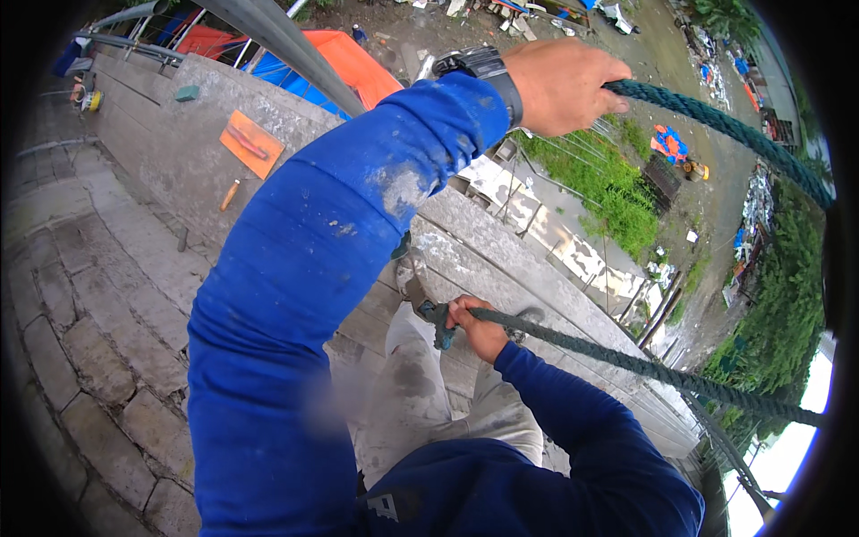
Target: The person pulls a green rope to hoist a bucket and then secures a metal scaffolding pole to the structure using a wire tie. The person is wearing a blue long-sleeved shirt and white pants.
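My left arm, in a blue sleeve with plaster stains, reaches up across the view. A dark watch [483, 72] is on its wrist. High over the drop, my left hand [568, 87] is closed around a dark green rope [716, 115], which runs off to the right edge. Lower down, in front of my legs, my right hand [480, 328] grips a second stretch of rope [608, 351] that also leads to the right edge. A knotted end [440, 322] sticks out on the left side of that fist. Where the two stretches meet is out of view.
I stand on planks [555, 286] high above ground with grass [599, 183] and debris. An orange float [252, 143], a wooden-handled tool [230, 194] and a green block [186, 93] lie at left. A metal pole [286, 45] slants past my arm. A block wall [107, 358] borders the left.
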{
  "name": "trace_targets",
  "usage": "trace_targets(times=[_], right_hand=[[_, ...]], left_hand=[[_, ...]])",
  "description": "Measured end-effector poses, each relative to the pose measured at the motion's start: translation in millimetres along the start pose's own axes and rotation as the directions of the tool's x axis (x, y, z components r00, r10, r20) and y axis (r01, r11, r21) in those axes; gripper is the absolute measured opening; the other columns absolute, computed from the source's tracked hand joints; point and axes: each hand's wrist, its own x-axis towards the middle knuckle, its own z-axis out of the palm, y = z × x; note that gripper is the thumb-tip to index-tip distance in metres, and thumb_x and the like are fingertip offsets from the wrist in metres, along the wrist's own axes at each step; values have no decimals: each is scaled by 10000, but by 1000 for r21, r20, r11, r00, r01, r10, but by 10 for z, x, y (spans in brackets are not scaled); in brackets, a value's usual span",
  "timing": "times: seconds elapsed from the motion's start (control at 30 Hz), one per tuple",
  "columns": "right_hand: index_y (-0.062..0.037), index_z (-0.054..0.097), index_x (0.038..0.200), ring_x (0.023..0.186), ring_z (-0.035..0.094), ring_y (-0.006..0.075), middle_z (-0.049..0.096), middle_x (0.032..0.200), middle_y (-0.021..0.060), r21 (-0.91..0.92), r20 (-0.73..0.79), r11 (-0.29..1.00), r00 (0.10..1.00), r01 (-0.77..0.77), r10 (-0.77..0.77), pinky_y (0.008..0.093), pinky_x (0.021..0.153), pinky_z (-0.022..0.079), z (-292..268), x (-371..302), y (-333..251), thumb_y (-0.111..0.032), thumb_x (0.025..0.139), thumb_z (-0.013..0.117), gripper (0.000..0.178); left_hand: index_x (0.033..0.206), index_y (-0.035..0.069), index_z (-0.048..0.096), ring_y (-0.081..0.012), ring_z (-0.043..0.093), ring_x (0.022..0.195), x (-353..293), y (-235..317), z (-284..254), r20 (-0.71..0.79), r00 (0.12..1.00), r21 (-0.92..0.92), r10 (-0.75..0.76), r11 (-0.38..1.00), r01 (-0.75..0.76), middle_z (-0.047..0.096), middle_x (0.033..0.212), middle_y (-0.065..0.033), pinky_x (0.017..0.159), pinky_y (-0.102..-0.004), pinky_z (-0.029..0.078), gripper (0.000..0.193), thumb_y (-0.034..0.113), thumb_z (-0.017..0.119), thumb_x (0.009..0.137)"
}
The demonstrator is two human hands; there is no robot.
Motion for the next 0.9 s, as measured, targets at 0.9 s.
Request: trace_targets(times=[0.9], right_hand=[[-19,616,715,699,641,259,655,677,126,-156,101,981,990,111,-96,410,703,506,693,776,-661,-263,943,604,334]], left_hand=[[959,49,621,-400,613,750,-63,487,-645,26,998,-59,57,997,-55,603,735,-189,681,-486,465,248,296,620,972]])
